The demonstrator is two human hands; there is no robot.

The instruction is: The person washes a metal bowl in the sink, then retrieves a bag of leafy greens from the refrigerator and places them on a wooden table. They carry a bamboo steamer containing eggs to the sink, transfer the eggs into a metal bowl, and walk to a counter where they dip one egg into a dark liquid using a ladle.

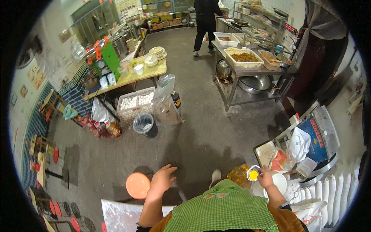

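Observation:
My right hand point(265, 177) grips the handle at the neck of a large clear bottle of yellow cooking oil point(239, 175) with a yellow cap point(253, 175). The bottle is beside a white bucket point(279, 183). My left hand point(163, 178) has its fingers apart and holds nothing, just right of a round orange stool or lid point(138, 185). Below that hand lies a table edge under clear plastic sheeting point(123, 216). A green checked apron point(226, 207) covers my front.
A person in dark clothes point(205, 23) stands at the far counter. A steel table point(243, 71) with food tubs is ahead right. A black bin point(145, 125), egg crate point(136, 106) and oil bottles point(113, 129) stand ahead left. White sacks point(333, 191) lie at right.

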